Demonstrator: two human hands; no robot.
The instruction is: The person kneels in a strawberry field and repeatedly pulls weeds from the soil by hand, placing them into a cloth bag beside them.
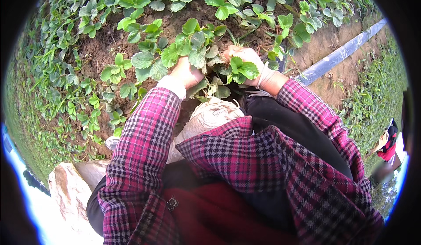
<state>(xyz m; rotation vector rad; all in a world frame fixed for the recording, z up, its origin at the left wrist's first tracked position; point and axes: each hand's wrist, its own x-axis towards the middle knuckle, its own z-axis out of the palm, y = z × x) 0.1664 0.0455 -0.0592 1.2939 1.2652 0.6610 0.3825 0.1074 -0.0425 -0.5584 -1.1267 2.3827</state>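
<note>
Both my hands are low among strawberry plants on a bed of brown soil. My left hand (188,73) is at the base of a leafy strawberry plant (190,43), and its fingers are hidden by leaves. To the right, my right hand (246,55) is curled closed around stems, with dry brown strands (224,60) by its fingers. A small bright-green strawberry sprig (244,69) hangs in front of that hand's palm and wrist. Wilted, greyish leaves (214,89) lie between and below the hands. A pale cord (262,75) circles my right wrist.
A whitish sack (213,113) bulges between my legs, and pale crumpled sheeting (70,185) lies at lower left. A long, flat, shiny grey strip (342,52) runs along the soil on the right. Beyond it, another person (389,146) is bent over the greenery.
</note>
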